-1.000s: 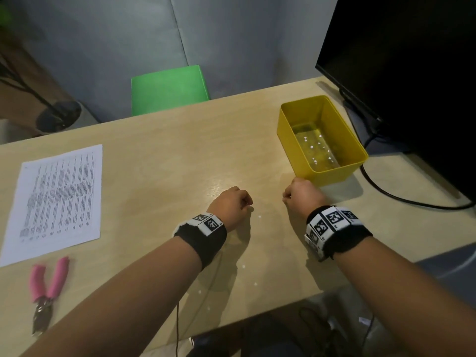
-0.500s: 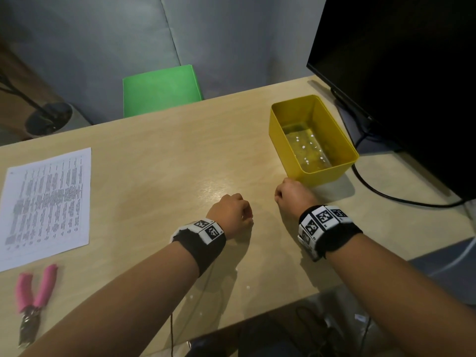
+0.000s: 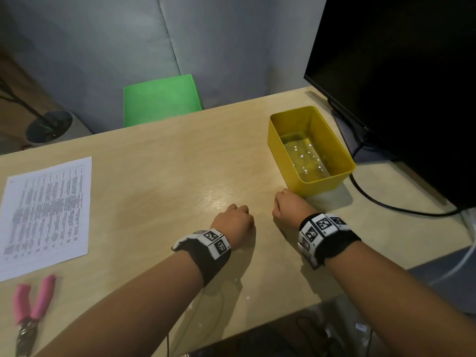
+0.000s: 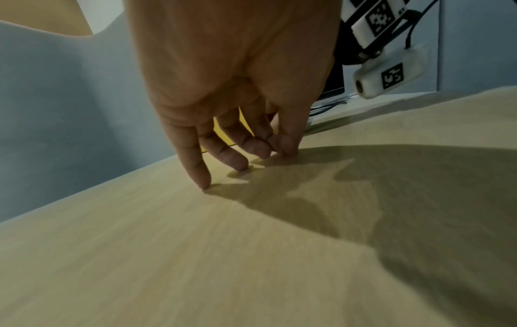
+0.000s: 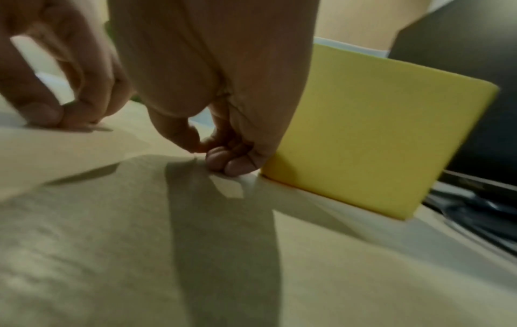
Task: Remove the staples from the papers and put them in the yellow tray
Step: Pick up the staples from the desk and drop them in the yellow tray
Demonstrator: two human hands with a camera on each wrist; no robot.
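A printed stack of papers (image 3: 46, 215) lies at the table's left edge, with pink-handled pliers (image 3: 31, 305) just in front of it. The yellow tray (image 3: 322, 185) stands at the right, its floor showing small bright specks. My left hand (image 3: 235, 222) rests mid-table; in the left wrist view its fingertips (image 4: 207, 183) touch the wood and hold nothing. My right hand (image 3: 289, 208) sits knuckles-up against the tray's near corner. In the right wrist view the right hand (image 5: 221, 159) has its fingers curled tight under the palm beside the tray (image 5: 377, 132). I see nothing in it.
A black monitor (image 3: 399, 86) fills the right side behind the tray, and its cable (image 3: 381, 204) runs across the table. A green chair (image 3: 161, 99) stands beyond the far edge. Bare wood (image 3: 167, 176) lies between the papers and my hands.
Both hands stay where they were, beside the tray. Only the head view has shifted slightly.
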